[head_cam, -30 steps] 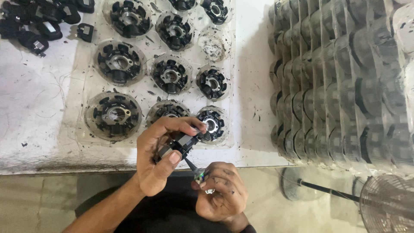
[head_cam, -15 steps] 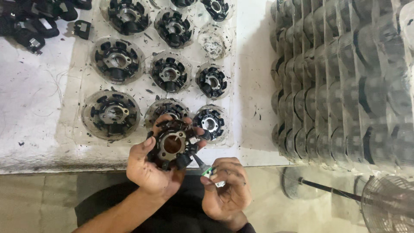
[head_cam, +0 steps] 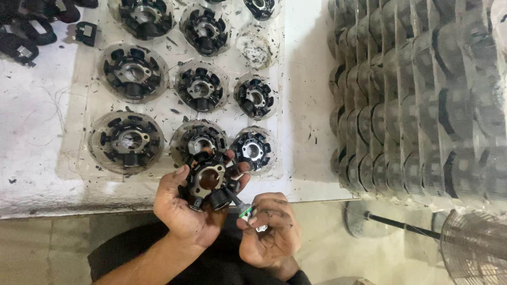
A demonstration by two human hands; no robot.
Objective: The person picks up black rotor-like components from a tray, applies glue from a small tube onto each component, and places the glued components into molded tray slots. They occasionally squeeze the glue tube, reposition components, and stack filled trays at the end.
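Gripped in our left hand (head_cam: 190, 211), the black stator ring (head_cam: 210, 179) sits w/ its bore facing up, just off the worktop's (head_cam: 47, 184) front edge. Right hand (head_cam: 269, 232) is closed on a small green-tipped tool (head_cam: 244, 212) at the ring's lower rim. We'd judge: keep ring steady, tip square, light pressure. Other stators (head_cam: 129, 141) lie near.

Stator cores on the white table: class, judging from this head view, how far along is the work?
Done, apparently: several stator cores lie set out in rows on the white table. In hand: the left hand grips one core while the right hand pinches its connector. Left: wrapped stacks alongside; whether they await work cannot be told.
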